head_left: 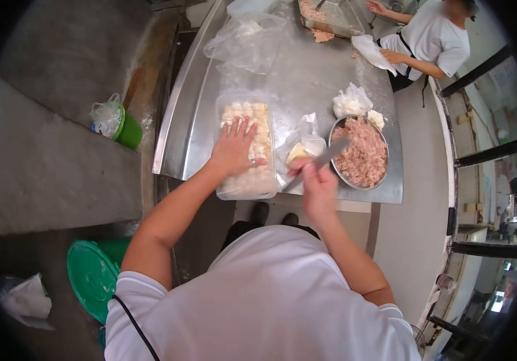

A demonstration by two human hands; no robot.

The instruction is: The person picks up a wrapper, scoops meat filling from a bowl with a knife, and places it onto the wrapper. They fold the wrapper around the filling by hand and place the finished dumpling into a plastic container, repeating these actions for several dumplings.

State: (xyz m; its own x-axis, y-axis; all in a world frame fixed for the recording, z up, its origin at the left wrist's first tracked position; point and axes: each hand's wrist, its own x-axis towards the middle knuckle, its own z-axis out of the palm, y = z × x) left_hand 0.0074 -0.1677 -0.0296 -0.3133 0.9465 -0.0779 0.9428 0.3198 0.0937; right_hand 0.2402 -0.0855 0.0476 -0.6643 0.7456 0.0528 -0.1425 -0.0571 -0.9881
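Note:
My left hand [234,147] rests palm down, fingers spread, over rows of pale dumplings [259,123] in a clear plastic container [247,192]. A ring shows on one finger. My right hand [318,183] is closed around a flat metal spatula [330,153], somewhat smeared by motion, its blade tipped toward the oval metal bowl [332,163] of pinkish minced meat [359,153]. Between the container and the bowl lies an opened plastic bag [309,129] with a pale yellowish piece of dough [297,152], partly hidden by my right hand.
Behind the bowl sits a white plastic bag [351,101]. Crumpled clear plastic [249,42] and a metal tray [336,27] with meat traces lie at the table's [294,78] far end. Another person [427,42] stands there. Green bins [129,129] are on the left.

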